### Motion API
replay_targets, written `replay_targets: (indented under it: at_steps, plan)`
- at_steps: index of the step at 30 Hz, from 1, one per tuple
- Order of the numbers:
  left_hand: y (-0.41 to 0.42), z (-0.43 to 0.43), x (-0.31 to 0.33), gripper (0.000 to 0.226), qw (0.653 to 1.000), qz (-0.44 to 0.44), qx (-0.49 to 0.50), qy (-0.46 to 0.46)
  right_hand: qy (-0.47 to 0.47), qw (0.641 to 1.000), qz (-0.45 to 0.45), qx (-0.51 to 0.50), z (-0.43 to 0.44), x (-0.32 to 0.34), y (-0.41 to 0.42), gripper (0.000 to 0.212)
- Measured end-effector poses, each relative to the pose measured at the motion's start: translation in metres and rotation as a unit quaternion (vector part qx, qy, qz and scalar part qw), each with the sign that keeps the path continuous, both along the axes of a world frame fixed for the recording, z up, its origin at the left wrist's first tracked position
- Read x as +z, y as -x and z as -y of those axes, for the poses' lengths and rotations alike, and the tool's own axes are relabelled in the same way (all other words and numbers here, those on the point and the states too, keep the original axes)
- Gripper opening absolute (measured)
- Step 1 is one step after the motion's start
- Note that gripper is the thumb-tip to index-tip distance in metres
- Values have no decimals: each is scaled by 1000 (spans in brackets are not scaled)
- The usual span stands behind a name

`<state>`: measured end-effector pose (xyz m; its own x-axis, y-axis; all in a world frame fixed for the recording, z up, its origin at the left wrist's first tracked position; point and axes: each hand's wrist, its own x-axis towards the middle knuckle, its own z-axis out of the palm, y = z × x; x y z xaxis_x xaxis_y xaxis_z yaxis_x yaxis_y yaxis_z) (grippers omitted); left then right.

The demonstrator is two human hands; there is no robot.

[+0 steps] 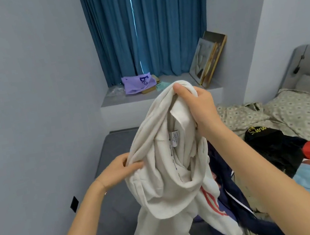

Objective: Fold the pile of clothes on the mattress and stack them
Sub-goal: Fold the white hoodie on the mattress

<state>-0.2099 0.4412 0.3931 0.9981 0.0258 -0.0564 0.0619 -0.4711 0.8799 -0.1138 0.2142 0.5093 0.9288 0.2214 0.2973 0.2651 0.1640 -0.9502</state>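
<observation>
A cream white garment (166,177) with red stripes near its lower part hangs bunched in the air above the grey mattress (111,206). My right hand (197,106) grips its top, fingers curled round the fabric. My left hand (118,170) pinches a fold on its left side, lower down. A white label shows inside the garment. The pile of clothes (281,168) lies to the right: a black piece, a red one, a light blue one and a dark navy one.
A patterned beige sheet and pillow (303,113) lie at the right before a grey headboard. Behind stands a grey ledge (146,98) with a purple bag and leaning picture frames, under blue curtains. A grey wall runs close along the left.
</observation>
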Motion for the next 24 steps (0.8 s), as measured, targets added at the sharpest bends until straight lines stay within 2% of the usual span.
replay_targets:
  at_steps: [3,6,9,11,18,21,24]
  plan:
    - [10,-5,6,14,981,80,126,127,10,1000,6,-4,10,6,1,22]
    - [18,-10,44,15,918,169,240,265,39,999,14,-9,19,4,4,28]
    - [30,-14,94,29,889,258,265,270,78,996,40,-15,23,-1,11,46]
    - [38,-7,123,36,877,310,254,267,86,995,55,-9,25,1,19,46]
    - [44,4,186,16,866,351,241,262,65,993,101,8,42,31,34,52]
    - [44,12,216,22,868,381,224,228,156,978,125,63,55,31,31,55]
    - [30,27,228,27,878,373,211,215,219,965,110,93,54,13,22,51]
